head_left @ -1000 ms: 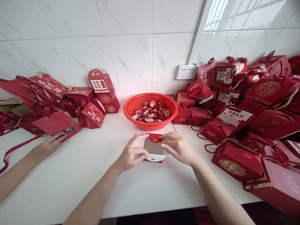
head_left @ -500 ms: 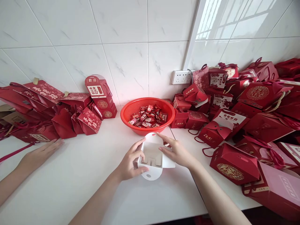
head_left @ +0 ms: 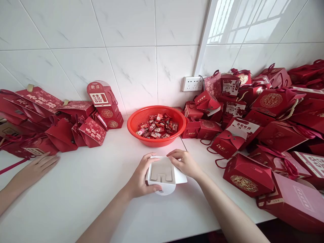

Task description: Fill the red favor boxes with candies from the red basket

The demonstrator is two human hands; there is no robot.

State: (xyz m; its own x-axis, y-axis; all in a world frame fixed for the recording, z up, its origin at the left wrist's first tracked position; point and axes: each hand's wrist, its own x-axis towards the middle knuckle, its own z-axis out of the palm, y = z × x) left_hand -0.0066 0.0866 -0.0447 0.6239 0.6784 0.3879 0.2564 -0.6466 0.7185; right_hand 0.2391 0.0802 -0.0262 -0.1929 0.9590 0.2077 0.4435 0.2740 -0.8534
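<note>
An open box (head_left: 162, 168) with a white inside sits on the white table, its flaps spread and its bottom tabs showing. My left hand (head_left: 141, 177) grips the box's left side, thumb at the near edge and fingers along the far left. My right hand (head_left: 184, 162) has its bent fingers on the far right corner. The far flap is mostly out of sight. Just beyond the box stands a red plastic basket (head_left: 157, 141) holding wrapped red candies (head_left: 159, 126).
Red gift boxes (head_left: 248, 179) are heaped along the right. More red boxes and bags (head_left: 92, 131) line the left, near another person's hand (head_left: 40, 168) lying on the table (head_left: 83, 189). A power socket (head_left: 192, 84) is on the tiled wall.
The far flap has gone down from view, and my right fingers have bent at that edge. The view has shifted slightly, so the surroundings appear further left.
</note>
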